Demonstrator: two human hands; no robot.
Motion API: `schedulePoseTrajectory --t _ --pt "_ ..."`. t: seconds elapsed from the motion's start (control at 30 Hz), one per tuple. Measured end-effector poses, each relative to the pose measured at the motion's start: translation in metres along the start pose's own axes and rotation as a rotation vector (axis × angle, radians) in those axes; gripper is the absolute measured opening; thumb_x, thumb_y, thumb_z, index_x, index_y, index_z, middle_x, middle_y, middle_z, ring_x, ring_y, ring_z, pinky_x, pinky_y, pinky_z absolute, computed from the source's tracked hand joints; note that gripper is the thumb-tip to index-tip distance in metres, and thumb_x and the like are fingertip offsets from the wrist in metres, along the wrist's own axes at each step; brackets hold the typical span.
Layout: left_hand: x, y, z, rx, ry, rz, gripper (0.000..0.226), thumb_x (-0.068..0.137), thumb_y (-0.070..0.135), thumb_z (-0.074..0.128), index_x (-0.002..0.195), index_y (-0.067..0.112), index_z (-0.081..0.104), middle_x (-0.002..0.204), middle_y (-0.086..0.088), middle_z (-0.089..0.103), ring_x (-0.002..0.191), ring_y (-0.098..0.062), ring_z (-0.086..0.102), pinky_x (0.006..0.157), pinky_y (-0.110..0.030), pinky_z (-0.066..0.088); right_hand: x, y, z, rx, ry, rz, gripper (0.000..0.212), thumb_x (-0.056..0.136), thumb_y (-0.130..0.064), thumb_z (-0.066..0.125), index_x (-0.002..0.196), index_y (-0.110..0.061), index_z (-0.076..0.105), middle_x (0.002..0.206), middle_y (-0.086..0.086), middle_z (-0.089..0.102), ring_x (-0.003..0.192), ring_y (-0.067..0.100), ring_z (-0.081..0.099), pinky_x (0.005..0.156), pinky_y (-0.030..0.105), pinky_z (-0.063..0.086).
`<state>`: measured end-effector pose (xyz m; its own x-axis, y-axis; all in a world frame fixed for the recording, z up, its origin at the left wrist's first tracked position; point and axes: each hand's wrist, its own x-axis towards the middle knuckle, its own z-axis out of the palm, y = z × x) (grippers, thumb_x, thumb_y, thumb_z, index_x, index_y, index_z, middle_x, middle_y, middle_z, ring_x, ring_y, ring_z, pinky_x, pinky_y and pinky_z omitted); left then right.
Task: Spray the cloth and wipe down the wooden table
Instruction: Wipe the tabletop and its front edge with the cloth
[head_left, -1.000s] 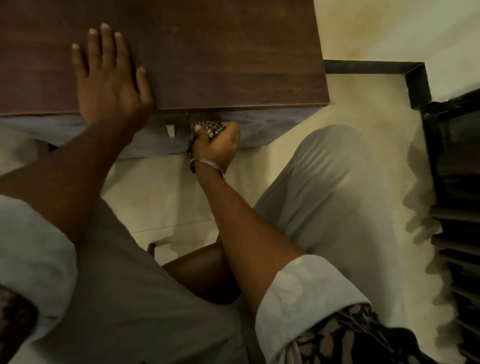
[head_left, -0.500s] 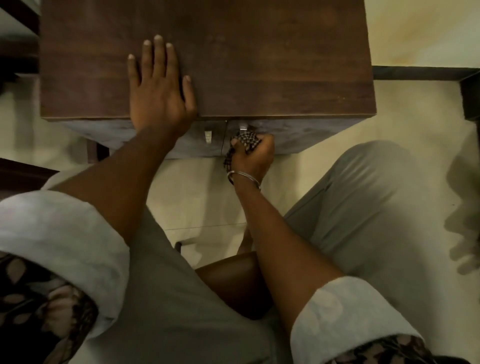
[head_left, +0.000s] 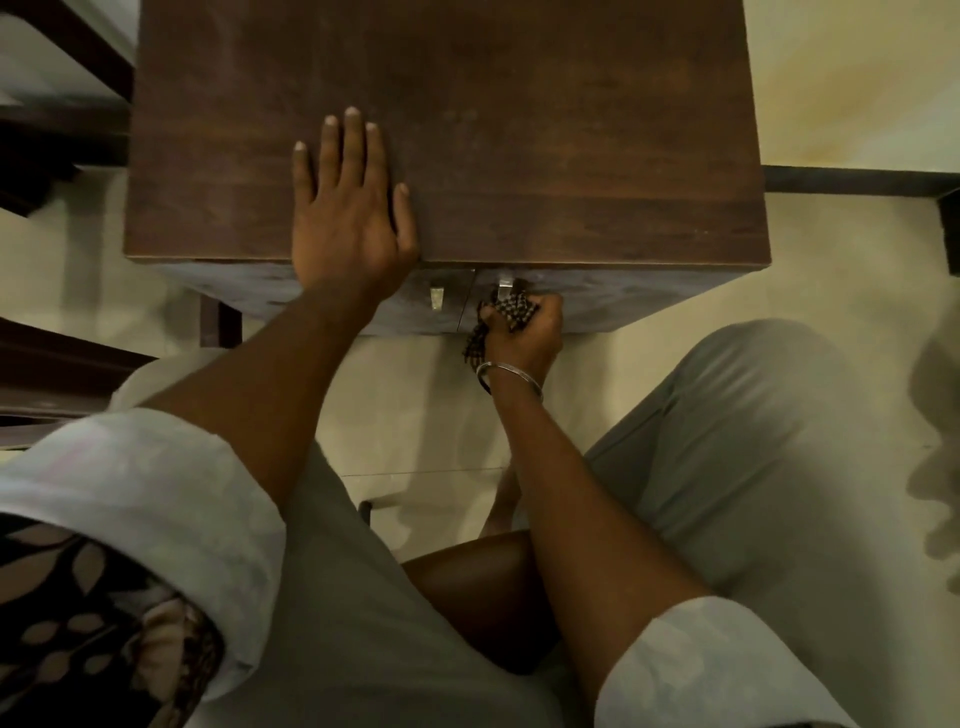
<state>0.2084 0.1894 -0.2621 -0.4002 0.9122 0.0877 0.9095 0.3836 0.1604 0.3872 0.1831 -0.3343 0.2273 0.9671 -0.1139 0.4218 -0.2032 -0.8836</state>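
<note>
The dark wooden table (head_left: 545, 130) fills the upper middle of the head view. My left hand (head_left: 348, 208) lies flat on its top near the front edge, fingers straight and together. My right hand (head_left: 522, 332) grips a bunched black-and-white checked cloth (head_left: 511, 306) and presses it against the table's front face, just below the top edge. The cloth sits beside a small metal handle (head_left: 505, 286) on the right door. A tail of the cloth hangs down past my wrist bangle. No spray bottle is in view.
A second metal handle (head_left: 436, 300) sits on the left door. Dark furniture (head_left: 62, 114) stands at the left and a dark skirting strip (head_left: 852, 179) runs at the right. Pale tiled floor (head_left: 415, 410) lies below the table. My grey-clad knees fill the lower view.
The view has shifted so the table sits further right and lower. My right hand with the cloth has stayed on the front face near the right handle. My left hand stays flat on top.
</note>
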Motion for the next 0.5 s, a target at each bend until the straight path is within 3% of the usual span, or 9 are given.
schedulePoseTrajectory --t 0.13,0.27,0.4,0.5 --pt "0.000 -0.001 0.000 0.005 -0.011 -0.006 0.067 0.105 0.043 0.015 0.160 0.006 0.016 0.169 -0.014 0.012 0.157 -0.028 0.007 0.127 -0.052 0.006 0.002 -0.014 0.002 0.040 0.071 -0.014 0.038 0.070 -0.021 0.081 0.094 -0.010 0.054 0.095 0.009 0.062 0.088 0.025 0.060 0.075 0.033 0.052" --pt "0.001 -0.001 -0.001 0.013 -0.021 -0.008 0.067 0.105 0.044 0.014 0.161 0.007 0.015 0.169 -0.014 0.011 0.157 -0.027 0.006 0.127 -0.052 0.006 0.001 0.002 0.007 0.019 0.008 -0.004 0.035 0.070 -0.012 0.078 0.091 -0.014 0.050 0.094 0.008 0.061 0.085 0.021 0.061 0.071 0.036 0.056" --pt "0.000 0.000 0.000 0.027 -0.018 -0.011 0.067 0.105 0.043 0.015 0.161 0.007 0.015 0.169 -0.013 0.011 0.157 -0.027 0.006 0.127 -0.052 0.006 0.010 0.016 0.006 0.019 -0.110 0.086 0.039 0.072 0.002 0.079 0.089 -0.015 0.048 0.091 0.003 0.062 0.076 0.007 0.060 0.062 0.009 0.050" --pt "0.001 0.002 0.000 0.013 -0.018 -0.011 0.066 0.105 0.043 0.016 0.161 0.008 0.016 0.169 -0.013 0.012 0.157 -0.027 0.007 0.127 -0.052 0.007 0.010 0.015 0.003 0.046 -0.102 0.134 0.038 0.072 0.003 0.079 0.094 -0.014 0.053 0.092 0.000 0.063 0.073 -0.005 0.062 0.062 0.010 0.051"
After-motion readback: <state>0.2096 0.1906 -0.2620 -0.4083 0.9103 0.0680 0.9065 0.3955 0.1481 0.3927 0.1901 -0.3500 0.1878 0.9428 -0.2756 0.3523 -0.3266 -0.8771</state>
